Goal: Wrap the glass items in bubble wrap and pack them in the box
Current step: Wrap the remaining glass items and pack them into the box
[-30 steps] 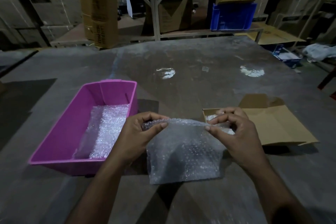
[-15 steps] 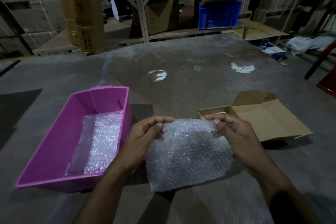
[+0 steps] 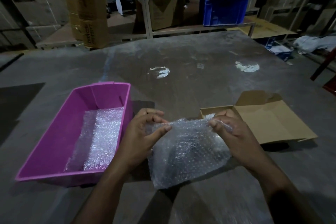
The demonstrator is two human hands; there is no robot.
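With both my left hand and right hand pinching the clear bubble-wrap sheet by its top edge, I judge a loose wrap could leave glass exposed.

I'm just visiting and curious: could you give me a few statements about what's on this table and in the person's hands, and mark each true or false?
1. Both hands pinch the top edge of the bubble wrap sheet. True: left hand, right hand.
2. The pink tub holds more bubble wrap. True.
3. The cardboard box is taped shut. False: it lies open.
4. The cardboard box is to the left of the pink tub. False: it is on the right.
5. The blue crate sits on the table. False: it is on a shelf behind.
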